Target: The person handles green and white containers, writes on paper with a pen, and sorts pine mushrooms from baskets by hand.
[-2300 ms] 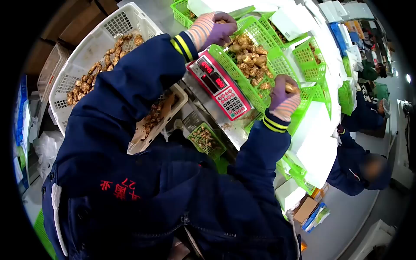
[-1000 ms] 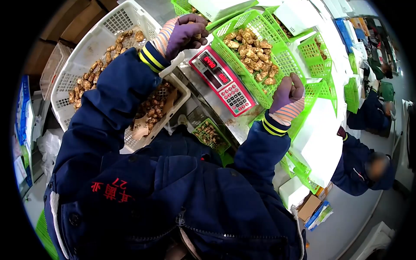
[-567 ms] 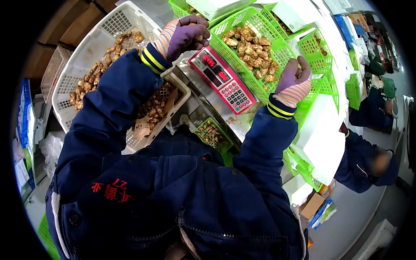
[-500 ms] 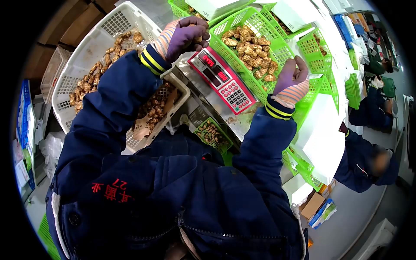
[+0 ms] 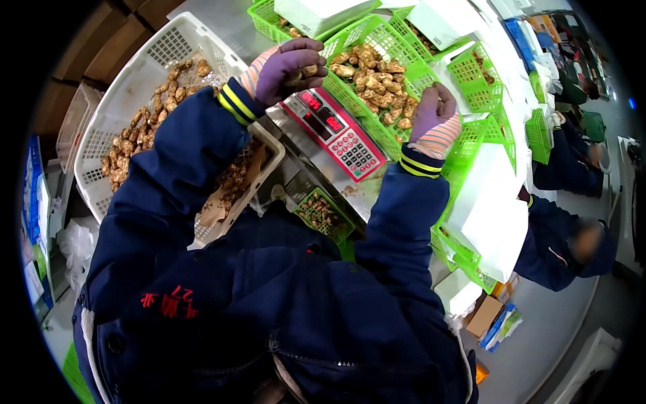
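Note:
My left hand (image 5: 286, 71), in a purple and striped glove, is curled round a brown knobbly mushroom (image 5: 309, 70); only part of it shows. It hovers above the upper end of a red-framed digital scale (image 5: 336, 131) with lit red digits. On the scale's far side stands a green basket (image 5: 367, 34) holding a heap of brown-and-cream mushrooms (image 5: 380, 84). My right hand (image 5: 434, 111), gloved alike, is over the right side of this basket with its fingers bent inward. Whatever lies inside those fingers is hidden.
A large white crate (image 5: 97, 148) of mushrooms is at left. Below it, a smaller pale crate (image 5: 272, 158) holds more, beside a low green basket (image 5: 346, 225). Green baskets (image 5: 471, 74) and white boxes (image 5: 488, 205) line the right. Co-workers (image 5: 562, 246) are at far right.
The view has shifted slightly, moving the scale and baskets a little left. My left hand's fingers have straightened somewhat around the mushroom. My right hand stays by the basket, fingers drawn closer together.

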A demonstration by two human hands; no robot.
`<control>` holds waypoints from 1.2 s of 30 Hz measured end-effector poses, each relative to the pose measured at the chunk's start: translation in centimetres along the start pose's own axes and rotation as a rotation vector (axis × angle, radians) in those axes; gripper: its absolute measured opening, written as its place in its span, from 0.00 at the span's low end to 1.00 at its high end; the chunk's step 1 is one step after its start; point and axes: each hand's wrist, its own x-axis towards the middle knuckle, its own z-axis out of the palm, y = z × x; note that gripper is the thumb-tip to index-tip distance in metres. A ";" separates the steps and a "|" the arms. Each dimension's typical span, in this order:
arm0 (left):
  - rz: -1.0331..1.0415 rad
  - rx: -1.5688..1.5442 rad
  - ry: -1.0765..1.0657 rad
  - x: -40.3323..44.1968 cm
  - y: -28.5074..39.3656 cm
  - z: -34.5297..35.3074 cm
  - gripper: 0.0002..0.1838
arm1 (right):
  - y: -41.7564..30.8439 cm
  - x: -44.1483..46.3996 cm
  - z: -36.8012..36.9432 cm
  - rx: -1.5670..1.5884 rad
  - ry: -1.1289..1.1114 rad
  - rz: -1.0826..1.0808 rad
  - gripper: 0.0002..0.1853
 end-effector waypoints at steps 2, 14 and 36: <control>0.042 -0.060 -0.145 1.7 -0.2 0.2 0.17 | 0.2 0.4 -0.3 0.035 0.009 0.022 0.14; 0.181 0.467 -0.041 5.3 2.5 4.6 0.23 | 1.4 2.9 -2.2 -0.151 -0.038 0.098 0.14; 0.036 0.293 0.131 -3.8 2.7 -1.8 0.12 | -0.9 0.4 1.3 0.051 -0.046 0.009 0.13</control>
